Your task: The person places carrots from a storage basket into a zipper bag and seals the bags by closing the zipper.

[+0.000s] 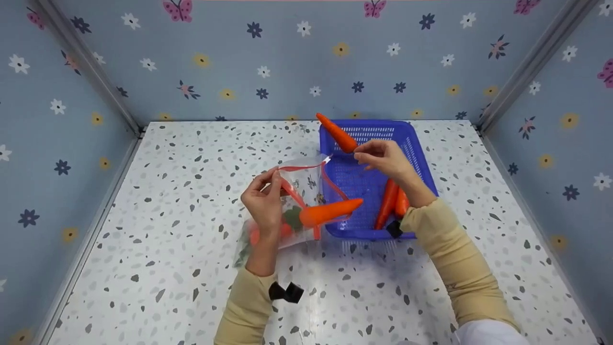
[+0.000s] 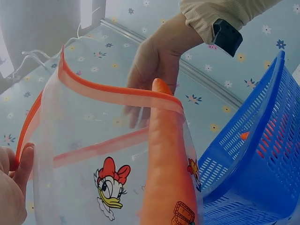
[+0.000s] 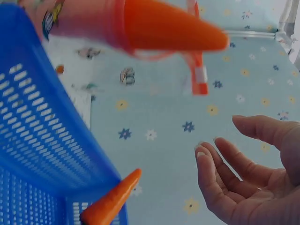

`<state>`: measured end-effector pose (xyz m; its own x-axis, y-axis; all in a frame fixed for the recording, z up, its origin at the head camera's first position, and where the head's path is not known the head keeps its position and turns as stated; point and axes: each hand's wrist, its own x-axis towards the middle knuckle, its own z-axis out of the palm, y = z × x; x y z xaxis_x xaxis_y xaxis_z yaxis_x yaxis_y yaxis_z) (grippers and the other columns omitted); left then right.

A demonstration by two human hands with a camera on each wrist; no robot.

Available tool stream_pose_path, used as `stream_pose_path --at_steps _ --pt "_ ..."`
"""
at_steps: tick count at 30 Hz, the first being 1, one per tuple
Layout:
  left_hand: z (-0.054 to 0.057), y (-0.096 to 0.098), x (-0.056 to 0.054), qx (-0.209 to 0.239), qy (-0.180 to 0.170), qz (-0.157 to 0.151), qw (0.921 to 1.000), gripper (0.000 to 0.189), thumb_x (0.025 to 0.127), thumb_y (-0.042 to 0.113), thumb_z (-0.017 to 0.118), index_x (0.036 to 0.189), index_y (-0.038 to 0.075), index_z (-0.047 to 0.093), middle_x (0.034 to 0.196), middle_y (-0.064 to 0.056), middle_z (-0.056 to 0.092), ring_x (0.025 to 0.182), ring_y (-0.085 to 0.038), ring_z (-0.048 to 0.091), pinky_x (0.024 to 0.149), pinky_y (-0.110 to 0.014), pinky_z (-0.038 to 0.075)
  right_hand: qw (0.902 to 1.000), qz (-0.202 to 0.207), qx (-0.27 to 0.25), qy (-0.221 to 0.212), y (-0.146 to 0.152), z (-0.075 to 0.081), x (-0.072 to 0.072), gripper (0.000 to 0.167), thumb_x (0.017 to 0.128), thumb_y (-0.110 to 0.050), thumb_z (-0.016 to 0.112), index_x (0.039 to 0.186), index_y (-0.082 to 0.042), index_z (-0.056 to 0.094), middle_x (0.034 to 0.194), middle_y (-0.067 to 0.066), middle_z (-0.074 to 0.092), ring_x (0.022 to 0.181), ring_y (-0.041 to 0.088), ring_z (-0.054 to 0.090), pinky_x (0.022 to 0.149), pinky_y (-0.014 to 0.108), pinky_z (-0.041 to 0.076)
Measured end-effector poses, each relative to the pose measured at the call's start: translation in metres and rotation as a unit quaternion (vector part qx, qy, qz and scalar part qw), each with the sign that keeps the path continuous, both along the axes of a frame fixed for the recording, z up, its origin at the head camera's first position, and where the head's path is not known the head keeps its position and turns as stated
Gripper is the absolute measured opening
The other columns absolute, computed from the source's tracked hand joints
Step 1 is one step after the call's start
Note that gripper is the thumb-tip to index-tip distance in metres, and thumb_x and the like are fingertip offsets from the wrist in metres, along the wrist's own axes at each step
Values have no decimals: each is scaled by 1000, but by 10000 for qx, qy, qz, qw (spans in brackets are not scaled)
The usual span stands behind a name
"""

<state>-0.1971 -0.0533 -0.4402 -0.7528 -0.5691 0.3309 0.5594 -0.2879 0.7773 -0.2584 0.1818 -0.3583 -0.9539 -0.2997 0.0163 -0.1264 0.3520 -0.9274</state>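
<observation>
My left hand [image 1: 266, 199] pinches the red-edged mouth of a clear zip bag [image 2: 98, 140] printed with cartoon figures. Inside the bag, one carrot [image 1: 330, 212] pokes its tip out past the opening, and green and red-orange items show deeper down. My right hand [image 3: 253, 173] has its fingers loosely bent with nothing between them, over the blue basket [image 1: 330, 230]. Near its fingertips in the head view, another carrot [image 1: 336, 132] leans over the basket's far left rim, tip outward.
More carrots [image 1: 387, 205] lie in the right part of the basket, partly behind the right wrist. The speckled white table [image 1: 182, 201] is bounded by flower-patterned walls [image 1: 282, 57] at the back and both sides. The basket stands right of the bag, with the bag's mouth overlapping its left rim.
</observation>
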Motion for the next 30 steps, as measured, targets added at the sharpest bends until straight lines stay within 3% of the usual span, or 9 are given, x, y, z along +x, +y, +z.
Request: stream_pose_path --at_steps 4,6,13,15,20,22,24,29,30 --pt "-9 -2 -6 68 99 -94 9999 16 79 10 66 90 -2 68 74 -13 58 51 -18 59 48 -27 52 9988 -333 367 1 10 -7 -16 32 84 -14 61 104 10 58 92 18 61 72 12 57 63 23 52" --pt "11 0 8 -62 -126 18 9999 16 78 6 66 89 -6 67 73 -18 56 51 -22 58 47 -31 52 9967 -531 618 -74 15 -11 -23 32 84 -14 60 106 10 58 94 19 60 71 11 57 62 21 52" --pt "33 3 21 -189 -371 124 9991 14 80 -5 58 88 -15 63 71 -17 55 49 -17 56 47 -27 52 9783 -1206 1526 -718 35 -27 -47 42 84 -19 60 115 9 51 105 20 55 81 18 55 70 27 52" --pt "21 1 14 -118 -351 82 9993 14 80 -4 60 89 -13 63 72 -18 55 50 -20 57 47 -29 52 9723 -1285 1646 -1045 39 -30 -50 50 84 -22 59 120 10 46 113 23 50 94 26 53 77 33 51" --pt "-45 -9 -24 -340 233 61 9991 17 80 10 65 94 0 68 77 -14 58 52 -23 59 45 -31 52 9594 -1373 1758 -1725 47 -38 -55 66 84 -26 58 129 14 29 129 27 36 115 37 40 85 46 45" --pt "-39 -8 -21 -373 52 92 9992 18 81 8 64 95 -2 67 78 -17 58 52 -25 59 46 -33 52 9534 -1468 1831 -1899 51 -45 -60 71 84 -27 58 132 13 24 132 28 31 118 39 36 88 48 42" --pt "-25 -6 -13 -335 -66 88 9994 17 81 5 63 94 -5 66 78 -18 58 53 -25 59 46 -33 52 9515 -1562 1896 -1852 76 -90 -94 83 77 -38 65 132 11 26 131 27 33 117 39 36 90 48 41" --pt "-40 -9 -20 -239 -96 -42 9997 15 81 2 61 94 -4 67 77 -17 58 53 -24 59 48 -32 53 9532 -1778 1816 -1639 130 -187 -165 102 54 -51 78 125 9 36 121 22 44 105 32 47 86 42 44" --pt "-56 -11 -29 -171 21 -128 9998 15 82 4 61 94 -2 67 77 -14 59 54 -22 60 48 -31 53 9508 -1823 1775 -1766 137 -200 -173 101 55 -48 79 126 9 35 122 22 44 105 32 47 85 43 44"
